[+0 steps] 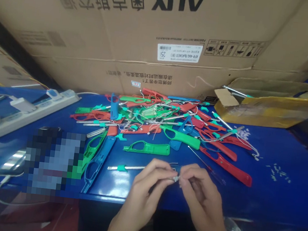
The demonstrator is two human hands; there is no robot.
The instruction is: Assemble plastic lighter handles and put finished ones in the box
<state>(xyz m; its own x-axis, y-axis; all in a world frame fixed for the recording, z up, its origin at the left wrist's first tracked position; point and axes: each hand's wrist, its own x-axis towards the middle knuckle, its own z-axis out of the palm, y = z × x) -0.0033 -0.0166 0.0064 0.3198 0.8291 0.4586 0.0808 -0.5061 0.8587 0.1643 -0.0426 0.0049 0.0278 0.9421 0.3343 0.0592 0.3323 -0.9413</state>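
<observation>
Two bare hands on my feed: left hand has a small pale part pinched in its fingertips near the blue table's front edge, probably to steady something that tiny. My right hand meets it with curled fingers; can't tell if they're gripping anything. Metal rod lies just beside the left, and the green handle half sits beyond, likely for easy reach, near the jumbled pile.

Bare blue tabletop right of pile
</observation>
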